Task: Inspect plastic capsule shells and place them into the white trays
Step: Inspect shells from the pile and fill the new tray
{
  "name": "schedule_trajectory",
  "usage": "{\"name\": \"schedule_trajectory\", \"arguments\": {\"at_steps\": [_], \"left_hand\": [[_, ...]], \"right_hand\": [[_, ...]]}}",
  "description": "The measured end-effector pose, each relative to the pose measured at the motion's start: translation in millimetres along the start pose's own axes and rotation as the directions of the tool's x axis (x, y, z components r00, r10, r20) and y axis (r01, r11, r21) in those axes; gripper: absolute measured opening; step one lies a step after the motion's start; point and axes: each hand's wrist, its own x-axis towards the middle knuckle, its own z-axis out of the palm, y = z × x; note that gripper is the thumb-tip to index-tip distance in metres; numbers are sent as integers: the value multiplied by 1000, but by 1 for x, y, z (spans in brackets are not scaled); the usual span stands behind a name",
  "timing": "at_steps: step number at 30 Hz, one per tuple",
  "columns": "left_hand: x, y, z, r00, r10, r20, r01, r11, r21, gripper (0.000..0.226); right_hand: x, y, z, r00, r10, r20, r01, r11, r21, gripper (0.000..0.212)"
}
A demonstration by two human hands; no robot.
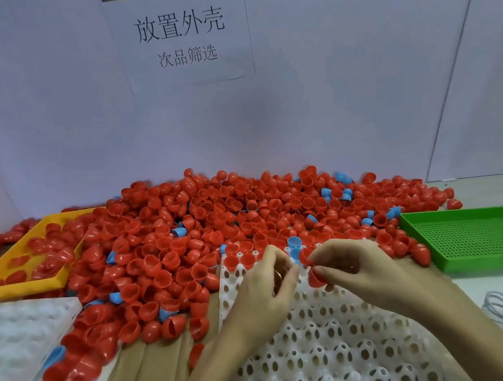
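right hand (354,268): grasping two red shells (315,277) | left hand (265,285): fingers curled, grip contents unclear | both over white tray (323,353), lower centre

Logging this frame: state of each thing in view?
Left hand: fingers curled, apparently empty.
Right hand: pinching red shells.
White tray: mostly empty, few shells in far row.
Green tray: empty.
Yellow tray: some red shells inside.
Shell pile: loose, unsorted.
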Motion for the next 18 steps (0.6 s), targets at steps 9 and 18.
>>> {"name": "schedule_trajectory", "arguments": {"at_steps": [9,18], "left_hand": [[-6,4,3,950,142,277,-263,842,470,32],[-11,24,-6,948,-23,319,-141,865,481,36]], "right_hand": [[60,-35,40,999,-16,-48,7,984,-177,9],[114,-61,99,923,139,360,129,768,-627,16]]}}
